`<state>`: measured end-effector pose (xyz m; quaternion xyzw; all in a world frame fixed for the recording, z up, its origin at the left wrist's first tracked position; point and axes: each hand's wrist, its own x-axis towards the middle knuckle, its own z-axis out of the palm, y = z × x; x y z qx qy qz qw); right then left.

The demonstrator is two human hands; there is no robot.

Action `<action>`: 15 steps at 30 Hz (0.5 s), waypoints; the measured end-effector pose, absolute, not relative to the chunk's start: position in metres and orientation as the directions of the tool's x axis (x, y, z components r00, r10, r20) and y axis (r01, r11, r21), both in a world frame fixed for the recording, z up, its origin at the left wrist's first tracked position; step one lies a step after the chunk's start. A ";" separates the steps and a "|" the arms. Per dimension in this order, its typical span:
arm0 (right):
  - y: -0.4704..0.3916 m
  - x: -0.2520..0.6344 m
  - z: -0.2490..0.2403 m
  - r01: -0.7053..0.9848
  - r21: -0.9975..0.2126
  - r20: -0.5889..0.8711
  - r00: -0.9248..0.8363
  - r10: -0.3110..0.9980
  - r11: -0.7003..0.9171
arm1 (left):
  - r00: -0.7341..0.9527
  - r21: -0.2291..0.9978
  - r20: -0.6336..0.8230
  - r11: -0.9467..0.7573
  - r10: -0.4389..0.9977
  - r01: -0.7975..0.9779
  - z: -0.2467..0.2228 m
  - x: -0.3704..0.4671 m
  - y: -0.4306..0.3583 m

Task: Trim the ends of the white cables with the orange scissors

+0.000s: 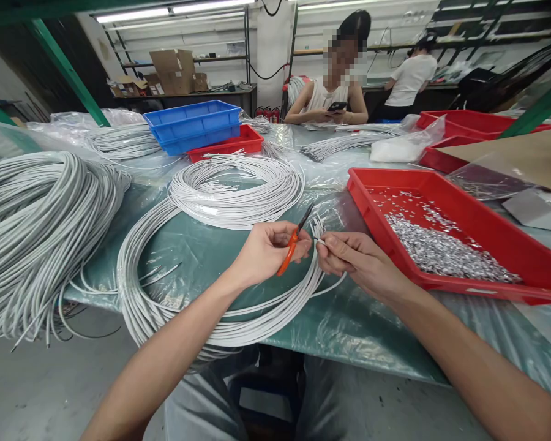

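Note:
My left hand [270, 248] is closed around scissors [290, 250] with an orange handle, their dark blades slanting up and to the right. Close beside it, my right hand [349, 254] pinches the end of a white cable [320, 241] between thumb and fingers. The fingertips of both hands nearly meet at this cable end. Behind them, a bunch of cable ends [318, 225] sticks up. These belong to a large loose coil of white cable [133, 275] that curves under my arms and past the table's front edge. Whether the blades touch the cable is unclear.
Right of my hands stands a red tray [386, 245] holding many small shiny metal pieces. Another cable coil [236, 214] lies behind, and a big cable heap [37, 226] is on the left. Blue bins [197, 131] stand farther back. A person [335, 92] sits opposite with a phone.

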<state>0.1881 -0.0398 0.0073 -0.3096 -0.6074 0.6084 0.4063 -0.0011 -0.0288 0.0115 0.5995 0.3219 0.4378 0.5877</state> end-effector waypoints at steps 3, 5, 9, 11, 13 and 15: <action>-0.039 0.188 0.011 -0.191 -0.982 0.090 -0.450 0.888 0.002 | 0.406 0.988 0.149 -0.114 0.902 -0.107 0.008 -0.002 -0.026; -0.037 0.188 0.012 -0.210 -0.978 0.071 -0.381 0.922 -0.012 | 0.385 0.985 0.164 -0.174 0.908 -0.010 0.003 -0.004 -0.021; -0.023 0.192 0.002 -0.057 -0.988 0.146 -0.093 0.985 0.141 | 0.275 0.835 0.257 -0.356 0.926 0.420 -0.009 -0.013 -0.006; -0.014 0.196 -0.008 0.044 -0.981 0.191 0.023 0.981 0.190 | 0.269 0.757 0.235 -0.349 0.934 0.552 -0.014 -0.016 0.002; -0.004 0.200 -0.018 0.096 -0.978 0.194 0.075 0.978 0.186 | 0.266 0.704 0.186 -0.317 0.946 0.636 -0.018 -0.018 0.007; 0.003 0.205 -0.026 0.150 -0.973 0.189 0.091 0.978 0.174 | 0.251 0.669 0.150 -0.285 0.956 0.687 -0.021 -0.018 0.010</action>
